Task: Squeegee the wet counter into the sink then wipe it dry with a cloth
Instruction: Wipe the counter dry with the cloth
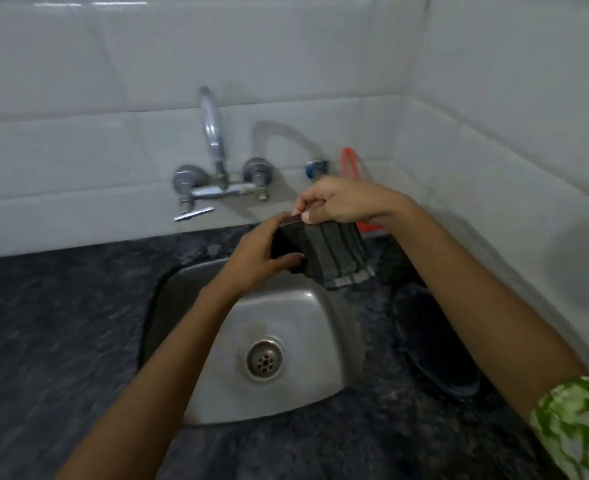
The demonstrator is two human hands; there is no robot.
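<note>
Two bare forearms reach in from the near edge over the dark speckled counter (pixel 61 323) and the steel sink (pixel 286 327), whose drain sits below and nearer than the fingers.

The left hand (pixel 262 258) grips the near-left side of a folded dark striped cloth (pixel 334 254), thumb on its upper edge and fingers curled underneath. The right hand (pixel 338 202) pinches the cloth's top edge from above, fingertips bunched together on the fabric. The cloth hangs between and below both sets of fingers, held in the air above the far rim of the sink, its lower corner drooping to the right of the left fingers.

It looks soft, limp and light; if damp it would sag and cling, so I judge the edges or corners the best places to hold while folding it flat into a pad.

Beyond the right fingers a red-orange object (pixel 350 164) leans at the tiled wall; what it is I cannot tell. Farther left of the fingers stands the chrome tap (pixel 213 140).
</note>
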